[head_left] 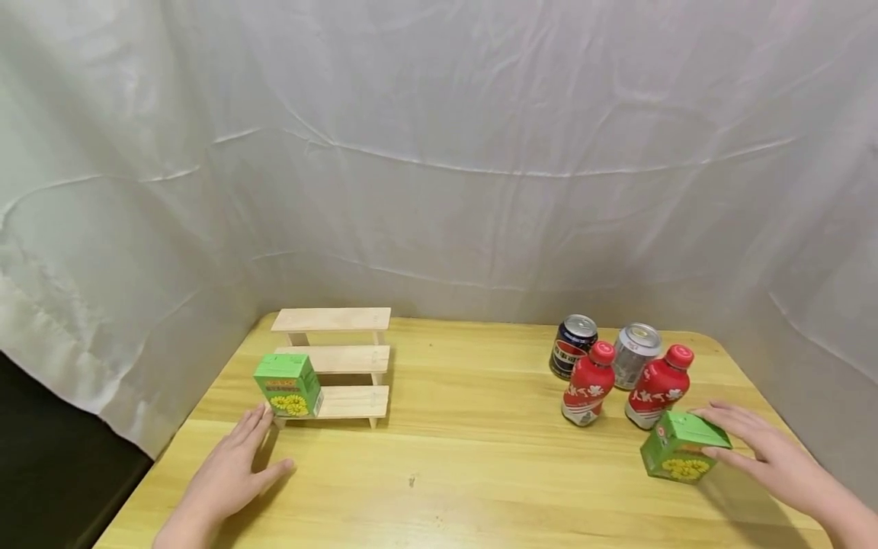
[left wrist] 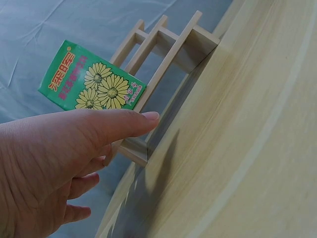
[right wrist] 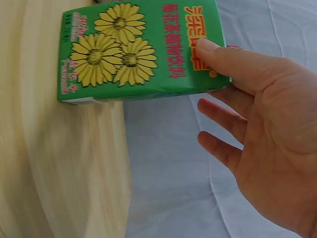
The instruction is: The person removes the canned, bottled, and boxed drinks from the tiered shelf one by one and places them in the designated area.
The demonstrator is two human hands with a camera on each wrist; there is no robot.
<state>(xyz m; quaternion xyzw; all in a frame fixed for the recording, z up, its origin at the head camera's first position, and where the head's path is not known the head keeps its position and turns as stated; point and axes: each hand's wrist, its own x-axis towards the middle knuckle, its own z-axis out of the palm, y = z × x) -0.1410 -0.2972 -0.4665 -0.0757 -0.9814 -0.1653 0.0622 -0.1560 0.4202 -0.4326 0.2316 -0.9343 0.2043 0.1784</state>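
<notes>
A green drink carton with yellow chrysanthemums (head_left: pixel 682 450) is at the right of the table, slightly tilted. My right hand (head_left: pixel 771 457) pinches its upper end, thumb on the flowered face (right wrist: pixel 124 54) and fingers behind. On the left, a matching carton (head_left: pixel 288 385) stands at the left end of the lowest step of a small wooden three-step shelf (head_left: pixel 353 400). Beside that carton is my left hand (head_left: pixel 229 469), fingertips right at its lower left corner in the head view. The left thumb stretches out apart from the fingers, and nothing is gripped there.
Two red bottles (head_left: pixel 590 385) (head_left: pixel 660 387) stand just behind the right-hand carton. Behind them are a dark can (head_left: pixel 573 347) and a silver can (head_left: pixel 636 354). Pale cloth (head_left: pixel 480 229) hangs around the back and sides of the wooden table (head_left: pixel 439 457).
</notes>
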